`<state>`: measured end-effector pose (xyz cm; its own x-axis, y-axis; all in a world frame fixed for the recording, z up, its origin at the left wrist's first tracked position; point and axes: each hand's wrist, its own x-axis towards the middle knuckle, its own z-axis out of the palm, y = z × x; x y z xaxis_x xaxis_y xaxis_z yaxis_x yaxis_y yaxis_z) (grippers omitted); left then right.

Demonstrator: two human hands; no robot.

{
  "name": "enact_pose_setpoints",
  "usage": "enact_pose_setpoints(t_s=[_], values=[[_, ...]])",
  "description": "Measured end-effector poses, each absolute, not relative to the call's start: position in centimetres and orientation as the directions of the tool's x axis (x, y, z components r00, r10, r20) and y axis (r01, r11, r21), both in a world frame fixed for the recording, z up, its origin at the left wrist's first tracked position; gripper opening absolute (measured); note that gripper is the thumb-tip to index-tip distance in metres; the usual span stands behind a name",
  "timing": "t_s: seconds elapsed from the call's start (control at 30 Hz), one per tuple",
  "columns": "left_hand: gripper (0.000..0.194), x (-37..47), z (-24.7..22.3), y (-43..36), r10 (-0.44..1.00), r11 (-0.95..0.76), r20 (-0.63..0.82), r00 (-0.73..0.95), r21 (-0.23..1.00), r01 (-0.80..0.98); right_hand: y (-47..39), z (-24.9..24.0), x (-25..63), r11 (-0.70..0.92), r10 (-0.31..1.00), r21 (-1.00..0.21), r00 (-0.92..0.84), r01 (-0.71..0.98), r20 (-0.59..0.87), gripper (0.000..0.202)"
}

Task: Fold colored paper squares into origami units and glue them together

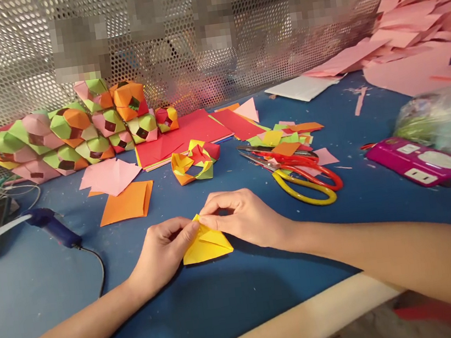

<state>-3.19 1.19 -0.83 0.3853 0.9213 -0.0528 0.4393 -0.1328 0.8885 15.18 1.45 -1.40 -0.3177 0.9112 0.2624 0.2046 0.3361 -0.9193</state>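
A folded yellow paper (207,244) lies near the front of the blue table, its pointed tip turned away from me. My left hand (163,250) pinches its upper left edge between thumb and fingers. At the tip, the thumb and index finger of my right hand (245,216) close on the paper. Just beyond my hands is a partly assembled ring of folded paper (196,161) in yellow, red and green. Orange paper squares (124,204) rest to the left of it, with pink squares (110,176) behind them.
Scissors with yellow (305,189) and red handles lie right of centre beside paper scraps (282,138). Paper polyhedra (72,125) are stacked at the back left. A blue corded tool (55,227) sits left, a magenta device (419,160) right. Pink paper (418,21) is heaped back right.
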Motion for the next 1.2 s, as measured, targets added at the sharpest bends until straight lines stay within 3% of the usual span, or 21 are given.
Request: enact_pose_setpoints(t_s=[0.5, 0.77, 1.0, 1.2], values=[[0.029, -3.18, -0.71, 0.93, 0.894, -0.255, 0.031, 0.448, 0.857, 0.448, 1.26, -1.15, 15.21, 0.320, 0.900, -0.927, -0.367, 0.194, 0.234, 0.011], [0.030, -3.18, -0.58, 1.15, 0.901, -0.189, -0.034, 0.433, 0.867, 0.461, 1.59, -1.21, 15.23, 0.262, 0.908, -0.948, -0.380, 0.182, 0.178, 0.014], [0.027, -3.22, -0.70, 1.22, 0.895, -0.021, -0.121, 0.430, 0.950, 0.310, 1.53, -0.97, 15.45, 0.289, 0.926, -0.932, -0.313, 0.220, 0.213, 0.014], [0.028, -3.02, -0.59, 1.34, 0.888, -0.016, -0.153, 0.434, 0.932, 0.361, 1.49, -1.11, 15.31, 0.314, 0.927, -0.921, -0.286, 0.232, 0.244, 0.013]])
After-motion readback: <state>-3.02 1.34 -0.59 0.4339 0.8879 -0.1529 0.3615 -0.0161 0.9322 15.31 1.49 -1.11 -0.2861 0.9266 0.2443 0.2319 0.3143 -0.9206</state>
